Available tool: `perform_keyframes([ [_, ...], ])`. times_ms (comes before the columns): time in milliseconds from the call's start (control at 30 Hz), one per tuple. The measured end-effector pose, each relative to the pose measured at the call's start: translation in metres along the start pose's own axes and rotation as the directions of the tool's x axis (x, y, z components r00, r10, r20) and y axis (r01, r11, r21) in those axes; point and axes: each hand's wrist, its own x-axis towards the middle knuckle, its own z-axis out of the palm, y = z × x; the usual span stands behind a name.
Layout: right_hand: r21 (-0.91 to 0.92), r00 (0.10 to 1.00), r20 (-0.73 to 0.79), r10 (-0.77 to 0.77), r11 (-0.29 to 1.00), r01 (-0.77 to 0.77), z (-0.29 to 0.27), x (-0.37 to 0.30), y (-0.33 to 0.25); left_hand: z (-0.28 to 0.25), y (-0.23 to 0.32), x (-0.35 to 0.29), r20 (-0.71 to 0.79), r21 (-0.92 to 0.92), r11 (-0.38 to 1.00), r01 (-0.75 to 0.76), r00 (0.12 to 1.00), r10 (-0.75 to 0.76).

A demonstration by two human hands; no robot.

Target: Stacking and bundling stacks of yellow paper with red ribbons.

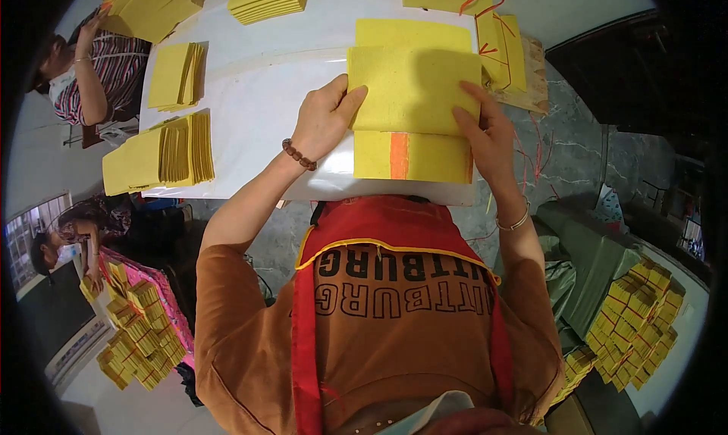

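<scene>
Yellow paper point(413, 90) | between both hands point(323, 117) | orange-striped paper point(415, 158) beneath, partly covered

A plain yellow sheet of paper point(406, 94), roughly square and almost flat, is held at its left and right edges; a soft shadow covers its right part. It overlaps more yellow paper point(371, 158), which shows beyond its far and near edges. The near part bears an upright orange band, with an orange patch at its right end. All this lies over the white table point(262, 132), close to the front right corner.
</scene>
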Motion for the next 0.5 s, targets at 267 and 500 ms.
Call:
perform_keyframes([
  [267,-0.213,0.999,-0.024,0.030,0.976,-0.034,0.000,0.010,0.008,0.005,-0.001,0.009,0.034,-0.299,0.947,0.120,0.993,-0.115],
  [500,-0.162,0.997,-0.078,0.012,0.986,-0.024,0.004,0.011,0.012,0.006,0.006,0.008,0.034,-0.351,0.927,0.131,0.991,-0.128],
])
